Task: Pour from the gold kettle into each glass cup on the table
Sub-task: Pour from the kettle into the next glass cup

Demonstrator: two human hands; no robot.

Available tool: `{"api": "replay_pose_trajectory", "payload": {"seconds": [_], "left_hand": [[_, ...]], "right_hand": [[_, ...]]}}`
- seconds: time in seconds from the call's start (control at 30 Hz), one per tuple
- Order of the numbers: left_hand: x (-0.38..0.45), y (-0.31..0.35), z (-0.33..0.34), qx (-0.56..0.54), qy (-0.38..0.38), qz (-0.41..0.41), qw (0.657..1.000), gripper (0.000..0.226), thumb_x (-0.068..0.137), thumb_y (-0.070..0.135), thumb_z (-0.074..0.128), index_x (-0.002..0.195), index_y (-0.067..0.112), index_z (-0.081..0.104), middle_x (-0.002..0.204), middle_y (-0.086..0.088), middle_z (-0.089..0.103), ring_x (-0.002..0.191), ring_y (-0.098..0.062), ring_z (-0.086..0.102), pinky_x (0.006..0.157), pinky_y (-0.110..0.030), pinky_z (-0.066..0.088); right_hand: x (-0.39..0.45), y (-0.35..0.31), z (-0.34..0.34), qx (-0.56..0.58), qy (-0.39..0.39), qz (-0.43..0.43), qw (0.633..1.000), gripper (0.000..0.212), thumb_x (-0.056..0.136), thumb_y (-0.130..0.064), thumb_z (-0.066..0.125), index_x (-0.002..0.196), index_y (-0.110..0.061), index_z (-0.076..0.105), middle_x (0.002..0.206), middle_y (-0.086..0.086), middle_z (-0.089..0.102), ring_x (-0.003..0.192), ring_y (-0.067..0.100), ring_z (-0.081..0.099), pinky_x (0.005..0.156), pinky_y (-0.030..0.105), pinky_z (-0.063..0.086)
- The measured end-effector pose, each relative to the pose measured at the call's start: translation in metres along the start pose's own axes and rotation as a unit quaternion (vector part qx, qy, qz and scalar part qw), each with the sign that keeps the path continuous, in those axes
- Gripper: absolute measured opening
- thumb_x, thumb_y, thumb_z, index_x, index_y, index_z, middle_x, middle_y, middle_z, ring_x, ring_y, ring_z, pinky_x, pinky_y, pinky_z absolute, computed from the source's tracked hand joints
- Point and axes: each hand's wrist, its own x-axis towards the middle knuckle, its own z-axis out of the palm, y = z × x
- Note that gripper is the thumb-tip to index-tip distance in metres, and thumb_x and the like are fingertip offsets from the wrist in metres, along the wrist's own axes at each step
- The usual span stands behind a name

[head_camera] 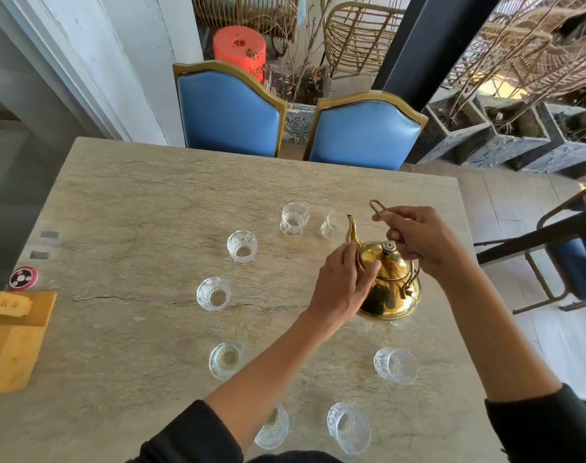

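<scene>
Seemingly early on, the right hand point(418, 240) pinches the gold kettle's point(387, 285) handle, the left hand point(343, 285) steadies its side above the table point(134, 202), and the glass cups point(214, 294) appear unfilled.

The round-bellied gold metal kettle point(390, 285) is polished and mirror-glossy. Clear glass cups, such as the one at nine o'clock from it point(214, 294), have knobbly patterned walls. The beige stone-look table point(144, 202) is matt and veined. At its nine o'clock edge sits a smooth yellow wooden box point(11, 342).
</scene>
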Motion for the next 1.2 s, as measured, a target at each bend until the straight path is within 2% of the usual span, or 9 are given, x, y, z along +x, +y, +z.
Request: {"api": "replay_pose_trajectory", "payload": {"seconds": [0.13,0.33,0.47,0.57,0.67,0.73,1.0,1.13,1.2], "left_hand": [[-0.001,0.013,0.007,0.001,-0.019,0.023,1.000,0.076,0.108,0.066,0.027,0.139,0.004,0.059,0.128,-0.014,0.067,0.115,-0.028,0.065,0.099,-0.042,0.059],[0.008,0.010,0.015,-0.017,-0.039,0.007,0.999,0.090,0.107,0.076,0.018,0.146,0.004,0.055,0.136,-0.016,0.066,0.124,-0.029,0.063,0.107,-0.039,0.055],[0.015,0.009,0.016,-0.027,-0.038,-0.009,0.999,0.077,0.112,0.063,0.028,0.153,0.002,0.052,0.141,-0.018,0.064,0.129,-0.031,0.062,0.110,-0.037,0.052],[0.020,0.008,0.016,-0.021,-0.038,-0.016,0.999,0.090,0.108,0.071,0.020,0.153,0.001,0.052,0.140,-0.019,0.065,0.126,-0.032,0.064,0.108,-0.037,0.053],[0.022,0.003,0.019,-0.020,-0.037,-0.024,0.999,0.092,0.107,0.074,0.018,0.152,0.002,0.053,0.136,-0.017,0.066,0.122,-0.029,0.065,0.105,-0.038,0.057],[0.024,0.000,0.021,-0.020,-0.046,-0.030,0.998,0.099,0.104,0.078,0.013,0.155,0.001,0.050,0.139,-0.018,0.065,0.125,-0.029,0.064,0.107,-0.037,0.056],[0.023,0.003,0.022,-0.018,-0.061,-0.044,0.997,0.083,0.113,0.064,0.025,0.158,-0.002,0.048,0.143,-0.021,0.063,0.130,-0.033,0.062,0.108,-0.037,0.052],[0.023,0.001,0.022,-0.013,-0.040,-0.031,0.999,0.106,0.102,0.080,0.007,0.156,-0.001,0.050,0.138,-0.019,0.065,0.123,-0.031,0.065,0.101,-0.035,0.056],[0.023,0.000,0.022,-0.013,-0.038,-0.034,0.999,0.110,0.100,0.083,0.005,0.157,0.000,0.049,0.139,-0.018,0.065,0.124,-0.030,0.064,0.102,-0.035,0.057]], "right_hand": [[0.003,0.005,-0.011,-0.002,0.006,0.026,1.000,0.022,0.103,-0.020,0.058,0.109,-0.004,0.072,0.059,0.001,0.048,0.040,0.007,0.033,0.034,0.019,0.025],[0.019,0.005,-0.012,-0.017,0.001,0.043,0.999,0.023,0.103,-0.019,0.058,0.110,-0.002,0.072,0.061,0.003,0.050,0.039,0.007,0.033,0.033,0.019,0.027],[0.030,0.000,-0.010,-0.026,-0.008,0.044,0.999,0.023,0.103,-0.017,0.057,0.110,0.000,0.071,0.063,0.004,0.050,0.040,0.008,0.034,0.034,0.019,0.027],[0.038,-0.004,-0.007,-0.036,-0.012,0.054,0.998,0.023,0.103,-0.017,0.056,0.110,0.000,0.070,0.063,0.004,0.050,0.040,0.007,0.034,0.034,0.019,0.027],[0.045,-0.005,-0.005,-0.049,-0.016,0.064,0.997,0.023,0.104,-0.016,0.056,0.111,0.000,0.070,0.064,0.004,0.051,0.039,0.007,0.035,0.033,0.019,0.027],[0.049,-0.004,-0.004,-0.056,-0.018,0.071,0.996,0.023,0.104,-0.016,0.056,0.111,0.000,0.070,0.064,0.004,0.052,0.040,0.007,0.036,0.033,0.019,0.028],[0.053,0.001,-0.005,-0.059,-0.026,0.072,0.995,0.024,0.104,-0.016,0.055,0.112,0.002,0.068,0.064,0.004,0.052,0.041,0.007,0.035,0.033,0.019,0.028],[0.052,0.000,-0.005,-0.053,-0.025,0.064,0.996,0.024,0.104,-0.016,0.055,0.112,0.002,0.068,0.064,0.004,0.052,0.039,0.006,0.036,0.033,0.018,0.028],[0.051,0.000,-0.004,-0.052,-0.025,0.064,0.996,0.024,0.104,-0.017,0.055,0.112,0.002,0.068,0.064,0.004,0.052,0.038,0.005,0.036,0.033,0.018,0.029]]}}
